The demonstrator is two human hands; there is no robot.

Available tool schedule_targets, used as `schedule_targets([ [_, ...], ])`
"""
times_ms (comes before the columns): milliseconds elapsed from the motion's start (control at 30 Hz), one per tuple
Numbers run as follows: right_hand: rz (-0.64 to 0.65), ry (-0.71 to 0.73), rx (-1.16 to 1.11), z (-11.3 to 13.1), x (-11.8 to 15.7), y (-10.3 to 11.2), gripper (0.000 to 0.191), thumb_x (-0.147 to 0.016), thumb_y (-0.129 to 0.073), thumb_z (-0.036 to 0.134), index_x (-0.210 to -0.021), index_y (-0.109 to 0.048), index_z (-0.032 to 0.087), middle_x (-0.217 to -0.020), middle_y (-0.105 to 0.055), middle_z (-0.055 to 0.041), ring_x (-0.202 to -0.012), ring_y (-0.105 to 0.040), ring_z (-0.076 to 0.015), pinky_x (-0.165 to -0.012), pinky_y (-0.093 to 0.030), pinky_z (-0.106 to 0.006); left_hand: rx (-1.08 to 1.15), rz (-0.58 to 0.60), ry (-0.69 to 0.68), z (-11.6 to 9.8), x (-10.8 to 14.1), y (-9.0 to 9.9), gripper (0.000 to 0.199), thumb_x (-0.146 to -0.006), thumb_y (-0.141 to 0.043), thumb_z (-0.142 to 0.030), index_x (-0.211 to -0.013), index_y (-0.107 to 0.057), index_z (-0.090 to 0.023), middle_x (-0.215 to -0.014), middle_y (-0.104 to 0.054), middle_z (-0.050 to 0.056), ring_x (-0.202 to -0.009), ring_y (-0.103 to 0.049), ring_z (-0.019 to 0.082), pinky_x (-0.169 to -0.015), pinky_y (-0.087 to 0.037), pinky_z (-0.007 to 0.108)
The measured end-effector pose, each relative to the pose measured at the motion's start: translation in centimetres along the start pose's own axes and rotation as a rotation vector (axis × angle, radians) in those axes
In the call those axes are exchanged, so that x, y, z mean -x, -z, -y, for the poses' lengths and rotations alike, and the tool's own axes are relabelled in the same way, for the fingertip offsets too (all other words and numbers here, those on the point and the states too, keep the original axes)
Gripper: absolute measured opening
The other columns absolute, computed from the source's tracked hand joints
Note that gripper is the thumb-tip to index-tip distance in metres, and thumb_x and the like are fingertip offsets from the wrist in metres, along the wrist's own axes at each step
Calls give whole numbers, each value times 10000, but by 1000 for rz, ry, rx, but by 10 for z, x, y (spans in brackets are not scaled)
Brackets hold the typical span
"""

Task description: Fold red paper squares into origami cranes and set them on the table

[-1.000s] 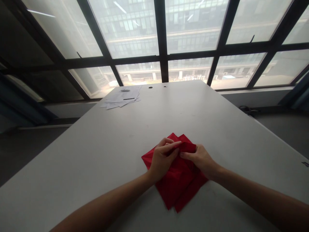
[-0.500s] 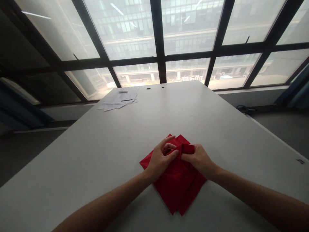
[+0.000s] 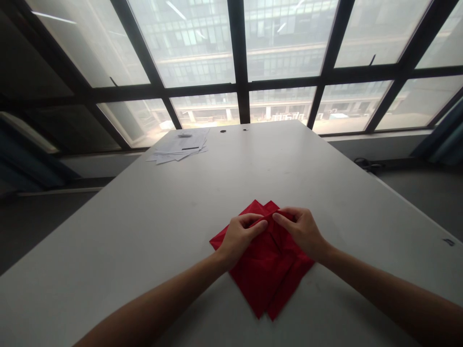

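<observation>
"So, where exactly does the red sheet [image 3: 258, 282] lie?"

"It lies on the near part of the white tabletop [image 3: 144, 217], under both hands, and it is turned like a diamond. At its near end two corners stand side by side, therefore I see more than one layer. Whether it is one folded sheet or two overlapping ones, I cannot tell; it could be paper or thin cloth."

"And what are the fingers doing?"

"The left hand [image 3: 240, 238] pinches a raised edge [image 3: 270, 215] of the sheet between thumb and forefinger. The right hand [image 3: 304, 231] pinches the same edge just beside it, from the other side. The two thumbs are near to each other but apart. The remaining fingers are partly hidden, so I cannot describe them all."

"Which step is in hand, in your opinion?"

"I would judge that this upper edge is being shaped, perhaps folded or gathered, between the two pinches. The part toward the viewer lies rather flat."

"Then what does the next move call for?"

"I think it calls for a firm but gentle pinch, with both hands held level, because such thin material might slip or crease in a wrong place."

"Do the white papers [image 3: 171, 151] disturb the work?"

"I believe not; they rest at the far left, well apart from the hands."
</observation>
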State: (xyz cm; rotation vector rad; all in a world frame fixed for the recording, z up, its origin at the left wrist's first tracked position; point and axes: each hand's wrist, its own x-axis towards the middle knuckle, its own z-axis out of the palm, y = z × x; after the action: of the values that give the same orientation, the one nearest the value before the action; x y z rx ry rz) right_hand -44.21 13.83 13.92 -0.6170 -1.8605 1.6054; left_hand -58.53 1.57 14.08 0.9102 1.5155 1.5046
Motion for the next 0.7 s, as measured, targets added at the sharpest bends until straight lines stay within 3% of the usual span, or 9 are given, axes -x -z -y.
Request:
schedule_targets([
  [133, 35, -86, -68, 0, -1, 2, 318, -804, -728, 449, -866, -767, 139, -782, -728, -70, -708, -629, -195, -609, -493, -287, 6, 22, 24, 2, 1, 2, 335, -825, -728, -441, -909, -767, -119, -800, -729, 74, -685, -628, 162, -592, -474, 237],
  [300, 4, -116, -147, 2, -1, 4, 380, -777, -742, 506, -861, -764, 136, -776, -722, -81, -721, -642, -219, -630, -517, -314, 54, 101, -45, 1, 1, 1, 341, -830, -737, -385, -1073, -760, -147, -933, -754, 87, -865, -681, 221, -762, -546, 309],
  [400, -26, -113, -178, 1, 0, 5, 390, -761, -758, 509, -867, -763, 135, -760, -716, -79, -685, -630, -210, -615, -515, -318, 64, 97, -56, 0, 0, 2, 359, -820, -750, -373, -1102, -754, -151, -971, -760, 95, -885, -690, 232, -779, -555, 323],
  [700, -49, -98, -171, -5, 0, 6, 369, -751, -772, 503, -820, -754, 141, -733, -703, -58, -701, -630, -206, -615, -501, -308, 84, 45, -45, 4, -1, 3, 335, -825, -734, -435, -929, -782, -120, -788, -738, 63, -710, -633, 173, -644, -497, 258],
])
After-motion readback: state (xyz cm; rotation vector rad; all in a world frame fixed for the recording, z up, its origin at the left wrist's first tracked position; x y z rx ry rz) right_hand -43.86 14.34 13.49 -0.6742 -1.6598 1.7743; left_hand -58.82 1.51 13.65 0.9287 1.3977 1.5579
